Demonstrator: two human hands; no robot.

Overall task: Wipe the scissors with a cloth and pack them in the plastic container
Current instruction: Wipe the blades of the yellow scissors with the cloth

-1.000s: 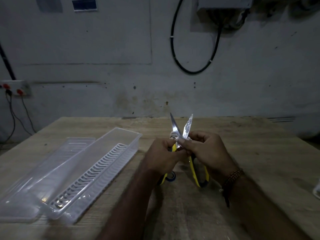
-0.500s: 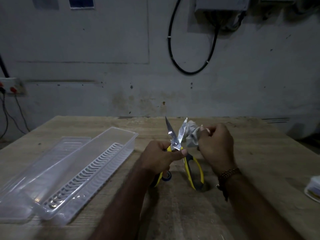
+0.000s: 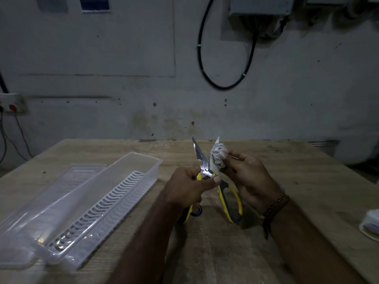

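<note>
No readable text anywhere, blue wall plate (image 3: 94, 4) (too dark and blurred), scissors (image 3: 202, 167) unmarked

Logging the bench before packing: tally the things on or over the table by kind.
Yellow-handled steel scissors: 1
Crumpled white cloth: 1
Clear plastic container: 1
Clear plastic lid: 1
White object at the table's right edge, unidentifiable: 1
Total: 5

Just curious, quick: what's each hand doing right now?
Left hand: grips the yellow-handled steel scissors near the pivot.
Right hand: pinches a crumpled pale cloth against one blade.
</note>
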